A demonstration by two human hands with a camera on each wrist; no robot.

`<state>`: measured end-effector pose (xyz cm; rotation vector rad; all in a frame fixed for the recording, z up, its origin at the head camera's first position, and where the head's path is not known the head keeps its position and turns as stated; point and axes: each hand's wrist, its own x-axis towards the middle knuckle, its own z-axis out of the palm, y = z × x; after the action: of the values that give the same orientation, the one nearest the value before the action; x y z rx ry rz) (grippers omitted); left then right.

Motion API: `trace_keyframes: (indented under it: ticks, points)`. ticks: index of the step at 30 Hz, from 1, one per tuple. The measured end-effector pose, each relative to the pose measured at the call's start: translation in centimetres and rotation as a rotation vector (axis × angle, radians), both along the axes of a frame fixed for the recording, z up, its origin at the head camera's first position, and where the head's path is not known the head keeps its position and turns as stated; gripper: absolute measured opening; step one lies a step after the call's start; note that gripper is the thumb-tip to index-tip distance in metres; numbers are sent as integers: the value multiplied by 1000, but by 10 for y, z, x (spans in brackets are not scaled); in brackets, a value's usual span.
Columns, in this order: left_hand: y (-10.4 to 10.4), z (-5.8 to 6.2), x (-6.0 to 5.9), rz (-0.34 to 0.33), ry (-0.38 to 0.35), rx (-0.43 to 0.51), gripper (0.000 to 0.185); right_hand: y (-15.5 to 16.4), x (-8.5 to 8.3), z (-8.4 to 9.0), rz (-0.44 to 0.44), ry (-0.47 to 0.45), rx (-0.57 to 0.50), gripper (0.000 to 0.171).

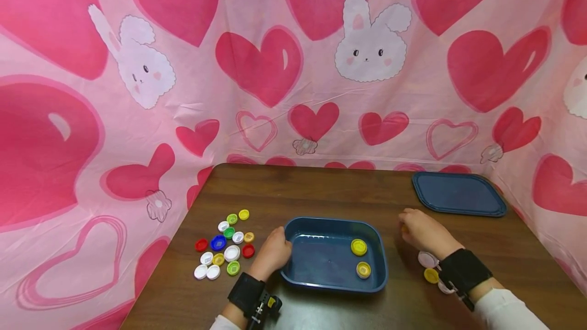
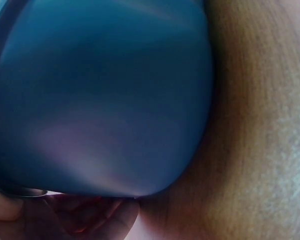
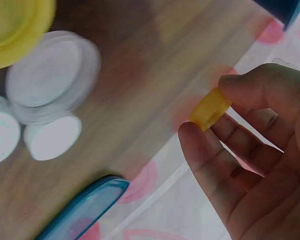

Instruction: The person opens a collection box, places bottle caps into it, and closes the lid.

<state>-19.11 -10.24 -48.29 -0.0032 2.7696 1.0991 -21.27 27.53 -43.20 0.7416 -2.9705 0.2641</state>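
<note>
My left hand (image 1: 274, 253) holds the left rim of a dark blue plastic container (image 1: 321, 258), with thumb and fingers at its edge. In the left wrist view the container's wall (image 2: 104, 100) fills much of the picture, and fingertips (image 2: 117, 217) show below it. Two yellow bottle caps lie inside, an upper one (image 1: 358, 247) and a lower one (image 1: 363, 270). To the right of the container, my right hand (image 1: 424, 230) pinches a yellow-orange bottle cap (image 3: 210, 109) between thumb and fingertip, above the table.
Near my right wrist lie a whitish cap (image 1: 427, 259), a yellow cap (image 1: 431, 275) and another pale cap partly hidden. Several colourful caps, including a blue one (image 1: 218, 242), are scattered left of the container. A dark blue lid (image 1: 458, 192) rests at the back right of the wooden table.
</note>
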Motion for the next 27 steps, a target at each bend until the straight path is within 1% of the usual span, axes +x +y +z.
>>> trace_keyframes:
  ticks: [6,13,15,20,24,27]
  points:
    - [0,-1,-1,-8,22,-6,49,-16,3,11,19,11,-9,18]
    - [0,0,1,-9,49,-15,48,-42,9,23,104,81,-27,18]
    - [0,1,1,-6,36,-9,49,-50,10,25,121,82,-34,17]
    - [0,2,1,7,-11,6,50,-68,14,26,144,33,-27,16]
    - [0,1,1,10,-19,13,51,-82,17,22,160,-1,-23,15]
    - [0,1,0,10,-20,18,51,-92,19,19,153,-55,-14,11]
